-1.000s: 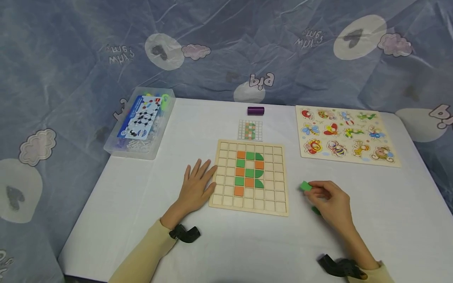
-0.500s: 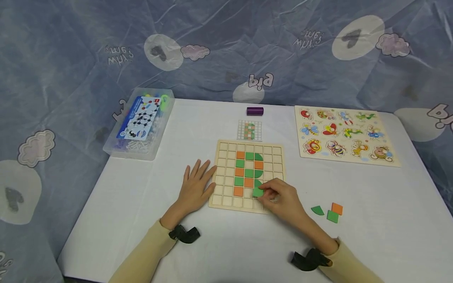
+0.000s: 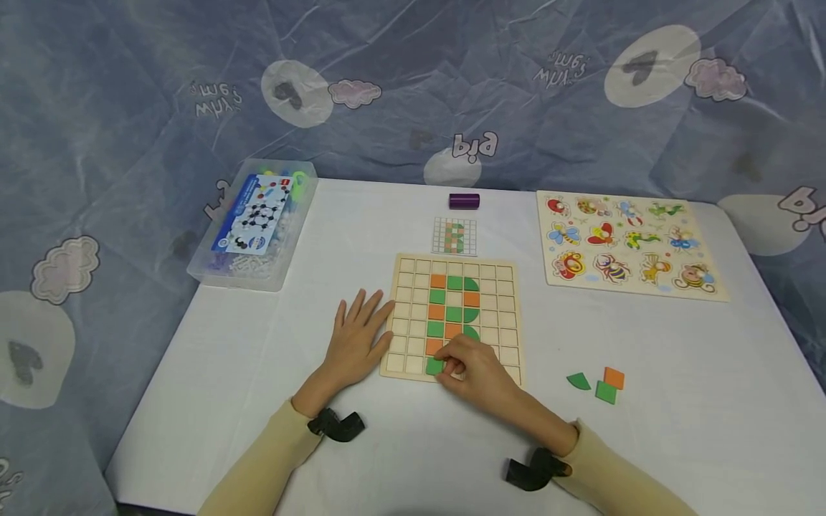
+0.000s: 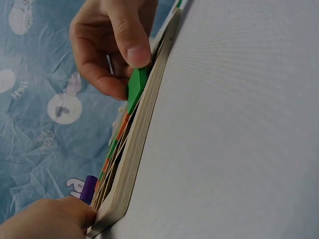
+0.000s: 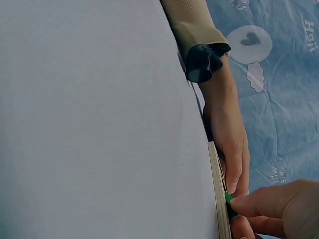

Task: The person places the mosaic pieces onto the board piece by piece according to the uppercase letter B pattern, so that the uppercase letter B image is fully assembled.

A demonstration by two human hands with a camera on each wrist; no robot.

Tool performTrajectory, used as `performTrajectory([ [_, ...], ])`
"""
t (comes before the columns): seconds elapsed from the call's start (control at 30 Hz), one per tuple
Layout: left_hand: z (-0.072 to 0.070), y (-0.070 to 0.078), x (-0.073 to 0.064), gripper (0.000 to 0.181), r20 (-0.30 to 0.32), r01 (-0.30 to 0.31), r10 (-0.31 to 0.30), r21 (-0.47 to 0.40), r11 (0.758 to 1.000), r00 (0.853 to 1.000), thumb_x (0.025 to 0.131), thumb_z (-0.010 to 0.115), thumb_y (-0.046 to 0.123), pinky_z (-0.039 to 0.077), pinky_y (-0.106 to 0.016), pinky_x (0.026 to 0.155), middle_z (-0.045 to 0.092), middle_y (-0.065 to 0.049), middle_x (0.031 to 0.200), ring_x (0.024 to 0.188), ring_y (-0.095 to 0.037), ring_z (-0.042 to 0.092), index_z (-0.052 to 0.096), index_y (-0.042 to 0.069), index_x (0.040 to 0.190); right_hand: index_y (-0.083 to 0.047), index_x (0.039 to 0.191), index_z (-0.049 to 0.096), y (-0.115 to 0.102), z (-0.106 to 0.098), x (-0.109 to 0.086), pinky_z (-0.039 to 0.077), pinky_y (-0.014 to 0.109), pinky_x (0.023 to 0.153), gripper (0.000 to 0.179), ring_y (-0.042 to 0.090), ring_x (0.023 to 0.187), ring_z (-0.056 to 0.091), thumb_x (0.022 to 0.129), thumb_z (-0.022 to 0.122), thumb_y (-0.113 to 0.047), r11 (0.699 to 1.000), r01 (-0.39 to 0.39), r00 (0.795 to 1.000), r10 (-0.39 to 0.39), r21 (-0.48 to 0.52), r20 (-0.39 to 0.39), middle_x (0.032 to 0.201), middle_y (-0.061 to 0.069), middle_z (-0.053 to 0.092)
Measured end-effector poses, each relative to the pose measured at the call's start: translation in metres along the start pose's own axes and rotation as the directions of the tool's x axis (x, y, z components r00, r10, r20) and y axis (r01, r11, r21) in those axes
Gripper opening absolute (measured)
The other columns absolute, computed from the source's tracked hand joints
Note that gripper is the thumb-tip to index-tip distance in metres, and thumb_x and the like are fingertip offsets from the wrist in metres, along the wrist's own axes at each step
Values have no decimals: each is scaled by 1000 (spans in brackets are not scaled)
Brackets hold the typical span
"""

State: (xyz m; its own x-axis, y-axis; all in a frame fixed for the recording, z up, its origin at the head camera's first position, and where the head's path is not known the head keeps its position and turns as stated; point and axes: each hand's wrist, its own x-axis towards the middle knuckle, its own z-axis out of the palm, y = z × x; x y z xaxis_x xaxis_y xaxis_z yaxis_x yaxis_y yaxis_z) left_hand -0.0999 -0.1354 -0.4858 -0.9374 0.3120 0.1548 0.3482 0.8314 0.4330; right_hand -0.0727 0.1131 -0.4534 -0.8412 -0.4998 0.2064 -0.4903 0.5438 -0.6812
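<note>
My right hand [image 3: 476, 371] pinches a green square tile [image 4: 137, 88] between thumb and fingers, at the front row of the wooden grid board [image 3: 510, 301]. In the left wrist view the tile is tilted, with its lower edge at the board's surface. Orange and green square tiles, plus green quarter-round ones [image 3: 472, 315], sit in the board's middle columns; some cells are hidden behind the right hand. My left hand [image 3: 353, 344] lies flat with fingers spread, its fingertips touching the board's left edge.
Right of the board lie a green quarter-round tile [image 3: 578, 381], an orange square [image 3: 614, 378] and a green square [image 3: 606, 392]. Behind the board are a small pattern card [image 3: 454, 236] and a purple cylinder [image 3: 464, 201]. A plastic box [image 3: 252, 226] stands left, an insect puzzle board [image 3: 629, 247] right.
From the loose tiles at the right, my right hand has carried the green square tile leftward across the board to its front row. The left hand has stayed in place.
</note>
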Motion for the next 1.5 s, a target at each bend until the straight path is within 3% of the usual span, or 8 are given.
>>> performTrajectory([
  [0.5, 0, 0, 0, 51, -1, 1, -1, -4, 1000, 1000, 100, 48, 31, 6, -63, 117, 33, -13, 158, 150, -38, 16, 44, 15, 149, -2, 98, 76, -1, -1, 1, 52, 17, 62, 29, 8, 69, 58, 71, 85, -2, 1000, 16, 999, -16, 23, 27, 85, 2, 61],
  [0.9, 0, 0, 0, 51, 2, -1, 1, -14, 1000, 1000, 100, 48, 32, 6, -63, 117, 33, -13, 158, 150, -38, 16, 44, 15, 148, -11, 106, 76, -2, -29, -6, 45, 22, 60, 37, 11, 72, 55, 71, 88, -16, 995, 31, 999, -30, 97, -13, 90, 0, 63],
  [1.13, 0, 0, 0, 51, -6, -8, 7, -16, 1000, 1000, 100, 49, 31, 6, -63, 117, 33, -13, 158, 150, -39, 16, 44, 15, 148, -7, 111, 73, 12, -55, -27, 43, 24, 60, 44, 13, 70, 50, 70, 88, -12, 998, 8, 994, -1, 61, -112, 92, 2, 61],
  [1.33, -1, 0, 1, 51, -10, -12, 12, -11, 1000, 1000, 100, 49, 31, 7, -63, 117, 34, -14, 157, 150, -40, 17, 44, 14, 148, -5, 111, 72, 31, -79, -52, 39, 21, 62, 50, 11, 70, 47, 65, 89, -2, 999, 11, 968, -3, 33, -251, 92, 3, 61],
  [1.5, -1, 1, 0, 51, 2, 0, 0, -19, 1000, 1000, 100, 49, 31, 6, -62, 117, 33, -13, 158, 150, -39, 16, 44, 14, 148, -5, 113, 72, 46, -99, -75, 39, 18, 63, 54, 7, 73, 48, 62, 88, 4, 995, -92, 939, 79, -23, -334, 94, 0, 60],
])
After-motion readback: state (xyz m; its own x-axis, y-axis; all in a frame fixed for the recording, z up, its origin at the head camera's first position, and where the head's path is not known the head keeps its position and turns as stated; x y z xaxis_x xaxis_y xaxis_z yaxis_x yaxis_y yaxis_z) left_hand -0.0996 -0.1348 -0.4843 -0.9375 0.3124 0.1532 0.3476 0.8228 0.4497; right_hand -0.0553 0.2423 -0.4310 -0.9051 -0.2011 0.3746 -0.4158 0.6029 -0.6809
